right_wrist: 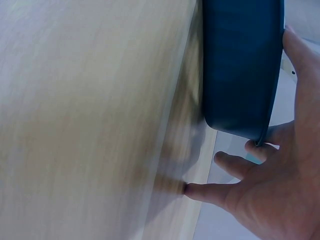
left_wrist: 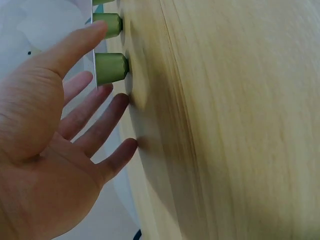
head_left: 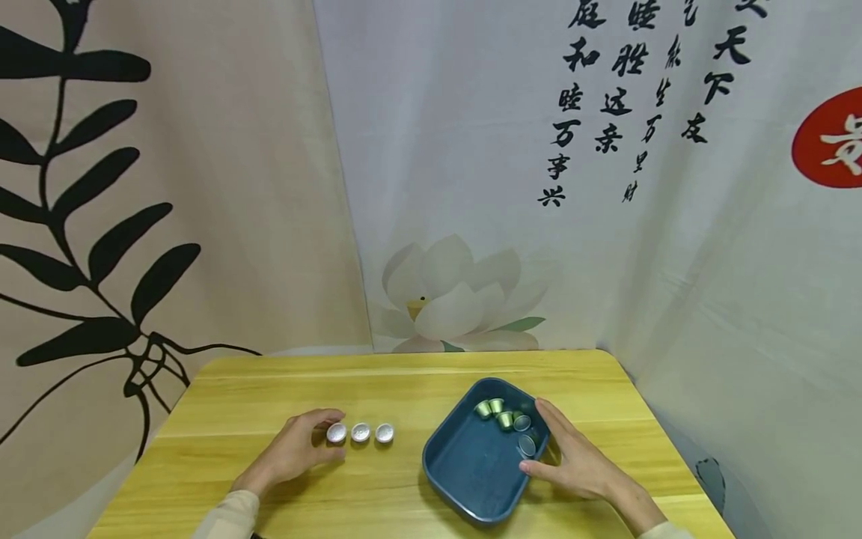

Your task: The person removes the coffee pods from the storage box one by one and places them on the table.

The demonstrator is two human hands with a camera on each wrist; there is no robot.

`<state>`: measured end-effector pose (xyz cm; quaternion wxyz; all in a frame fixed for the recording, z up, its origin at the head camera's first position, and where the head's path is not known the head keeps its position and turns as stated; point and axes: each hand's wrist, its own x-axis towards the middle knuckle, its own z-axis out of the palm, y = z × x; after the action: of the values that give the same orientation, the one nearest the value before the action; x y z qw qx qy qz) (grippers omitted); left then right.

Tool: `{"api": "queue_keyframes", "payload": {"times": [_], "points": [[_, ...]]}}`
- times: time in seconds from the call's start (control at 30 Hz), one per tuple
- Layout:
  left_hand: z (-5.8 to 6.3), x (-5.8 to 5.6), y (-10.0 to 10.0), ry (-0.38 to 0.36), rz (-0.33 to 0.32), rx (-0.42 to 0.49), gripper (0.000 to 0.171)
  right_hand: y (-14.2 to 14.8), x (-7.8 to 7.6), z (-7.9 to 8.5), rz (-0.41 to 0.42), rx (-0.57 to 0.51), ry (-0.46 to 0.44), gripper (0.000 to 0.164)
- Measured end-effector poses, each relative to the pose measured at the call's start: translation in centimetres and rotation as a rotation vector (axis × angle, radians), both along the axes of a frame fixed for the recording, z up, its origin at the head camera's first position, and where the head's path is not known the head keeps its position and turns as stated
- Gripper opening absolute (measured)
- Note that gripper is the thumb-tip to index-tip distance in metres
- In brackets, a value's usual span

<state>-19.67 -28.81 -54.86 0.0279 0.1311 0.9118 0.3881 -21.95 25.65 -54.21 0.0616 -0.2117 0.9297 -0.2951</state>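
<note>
Three coffee capsules stand in a row on the table, green bodies with silver lids facing up. My left hand [head_left: 292, 449] surrounds the leftmost capsule [head_left: 336, 433], thumb on one side and fingers on the other, loosely bent. In the left wrist view a gap shows between the fingers and that capsule [left_wrist: 111, 68]. The middle capsule [head_left: 360, 433] and the right capsule [head_left: 384, 433] are beside it. My right hand [head_left: 579, 460] holds the blue tray [head_left: 465, 464] at its right side, thumb and fingers spread along the rim [right_wrist: 272, 95]. Several green capsules [head_left: 505, 421] lie inside, towards the far right.
The wooden table [head_left: 404, 374] has rounded far corners. Behind it hangs a pale cloth [head_left: 458, 150] printed with a lotus, black characters and dark leaves. Table surface separates the capsule row from the tray.
</note>
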Motion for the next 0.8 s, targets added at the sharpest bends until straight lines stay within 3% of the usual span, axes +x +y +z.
{"api": "queue_keyframes", "payload": {"times": [0.3, 0.63, 0.8], "points": [[0.8, 0.7, -0.1, 0.012, -0.003, -0.055, 0.079, 0.0, 0.1, 0.0, 0.003, 0.004, 0.025, 0.119], [2.7, 0.6, 1.2, 0.166, -0.003, -0.136, 0.068, 0.0, 0.1, -0.1, 0.000, 0.007, 0.029, 0.119], [3.8, 0.5, 2.4, 0.174, -0.033, -0.131, 0.067, 0.0, 0.0, -0.2, 0.001, 0.008, 0.023, 0.119]]}}
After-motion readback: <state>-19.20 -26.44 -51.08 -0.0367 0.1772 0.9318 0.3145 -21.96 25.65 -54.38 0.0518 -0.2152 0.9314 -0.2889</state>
